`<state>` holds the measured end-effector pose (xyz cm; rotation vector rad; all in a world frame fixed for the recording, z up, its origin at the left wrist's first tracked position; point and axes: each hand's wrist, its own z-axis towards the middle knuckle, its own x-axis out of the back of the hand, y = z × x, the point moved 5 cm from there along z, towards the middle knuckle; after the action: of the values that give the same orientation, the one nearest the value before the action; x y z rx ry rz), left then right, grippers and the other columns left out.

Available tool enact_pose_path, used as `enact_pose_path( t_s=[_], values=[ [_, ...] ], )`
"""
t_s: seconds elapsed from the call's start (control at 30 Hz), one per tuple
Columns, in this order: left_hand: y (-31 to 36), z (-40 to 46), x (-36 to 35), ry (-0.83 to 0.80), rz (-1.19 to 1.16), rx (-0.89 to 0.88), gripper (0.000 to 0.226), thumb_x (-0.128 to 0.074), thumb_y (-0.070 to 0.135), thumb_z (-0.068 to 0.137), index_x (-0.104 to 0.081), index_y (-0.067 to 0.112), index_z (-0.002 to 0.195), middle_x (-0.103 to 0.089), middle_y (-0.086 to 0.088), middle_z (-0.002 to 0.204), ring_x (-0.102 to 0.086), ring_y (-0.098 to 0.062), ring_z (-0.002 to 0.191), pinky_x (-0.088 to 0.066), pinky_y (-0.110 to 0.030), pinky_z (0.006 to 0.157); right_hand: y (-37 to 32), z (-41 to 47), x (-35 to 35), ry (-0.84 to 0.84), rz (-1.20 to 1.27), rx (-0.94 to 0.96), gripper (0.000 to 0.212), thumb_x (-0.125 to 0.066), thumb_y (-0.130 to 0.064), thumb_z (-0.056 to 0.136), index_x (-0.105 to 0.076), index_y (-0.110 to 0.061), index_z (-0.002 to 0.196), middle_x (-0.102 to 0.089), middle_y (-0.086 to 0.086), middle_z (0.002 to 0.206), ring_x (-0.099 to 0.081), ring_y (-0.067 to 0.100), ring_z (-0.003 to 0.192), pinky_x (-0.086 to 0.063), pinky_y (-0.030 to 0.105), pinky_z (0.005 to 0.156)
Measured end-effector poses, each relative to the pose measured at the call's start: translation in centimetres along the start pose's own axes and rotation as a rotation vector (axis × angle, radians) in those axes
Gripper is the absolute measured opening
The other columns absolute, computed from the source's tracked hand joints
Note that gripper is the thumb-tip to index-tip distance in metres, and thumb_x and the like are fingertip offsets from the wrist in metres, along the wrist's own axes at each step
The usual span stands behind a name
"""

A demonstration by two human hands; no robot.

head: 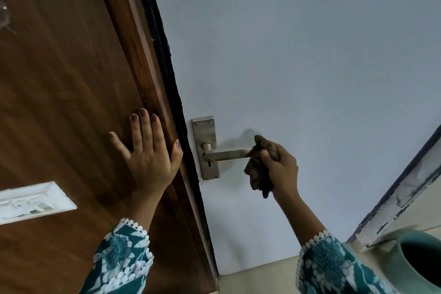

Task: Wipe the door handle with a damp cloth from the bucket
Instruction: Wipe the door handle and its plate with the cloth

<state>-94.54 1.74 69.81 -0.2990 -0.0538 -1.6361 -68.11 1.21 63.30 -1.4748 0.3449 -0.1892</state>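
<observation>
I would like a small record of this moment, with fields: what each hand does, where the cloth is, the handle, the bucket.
left hand: left hand lies flat, fingers spread, on the brown wooden surface, thumb at its edge
right hand: right hand is closed on the cloth
cloth: dark cloth, bunched, wrapped over the free end of the lever, part hanging below
door handle: metal door handle on a plate with keyhole, lever horizontal, on the pale door
bucket: green bucket at lower right, contents not visible
</observation>
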Motion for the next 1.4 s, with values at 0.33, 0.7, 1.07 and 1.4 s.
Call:
enact_pose_path(
  t_s=[0.33, 0.7, 1.07, 1.4],
  values=[
    [-0.1, -0.2, -0.2, -0.006, 0.013, -0.009, 0.071, -0.040, 0.039, 0.094, -0.007, 0.010, 0.151, 0.009, -0.001, 0.161, 0.001, -0.021, 0.147, 0.006, -0.056, 0.113, 0.5, -0.2, -0.1, 0.006, 0.424, -0.155, 0.025, -0.043, -0.004, 0.096, -0.062, -0.003, 0.112, -0.067, 0.027, 0.088, -0.067, 0.047, 0.076, -0.056, 0.057, 0.070],
    [-0.1, -0.4, -0.4, 0.005, 0.021, -0.020, 0.073, -0.043, 0.038, 0.094, -0.009, 0.008, 0.150, 0.008, -0.002, 0.161, -0.001, -0.022, 0.147, 0.006, -0.056, 0.113, 2.2, -0.3, -1.5, -0.147, 0.942, -0.384, 0.034, -0.033, -0.008, 0.098, -0.055, -0.009, 0.124, -0.060, 0.027, 0.110, -0.069, 0.040, 0.076, -0.051, 0.062, 0.076],
    [-0.3, -0.3, 0.0, -0.040, -0.028, -0.044, 0.063, -0.022, 0.040, 0.098, -0.005, 0.010, 0.151, 0.009, 0.001, 0.161, 0.000, -0.019, 0.147, 0.009, -0.053, 0.113, 3.2, -1.8, -3.1, -0.124, 1.115, -0.629, 0.041, -0.032, -0.019, 0.101, -0.072, -0.014, 0.091, -0.064, 0.023, 0.110, -0.068, 0.045, 0.084, -0.051, 0.061, 0.063],
    [-0.6, -0.7, 0.0, -0.035, 0.015, -0.095, 0.063, -0.019, 0.043, 0.099, -0.005, 0.010, 0.151, 0.009, -0.001, 0.161, 0.000, -0.020, 0.147, 0.007, -0.052, 0.115, 5.0, -4.0, -9.1, -0.244, 1.042, -0.773, 0.027, -0.033, -0.016, 0.099, -0.058, -0.011, 0.106, -0.064, 0.022, 0.102, -0.067, 0.037, 0.083, -0.049, 0.061, 0.068]
  ],
)
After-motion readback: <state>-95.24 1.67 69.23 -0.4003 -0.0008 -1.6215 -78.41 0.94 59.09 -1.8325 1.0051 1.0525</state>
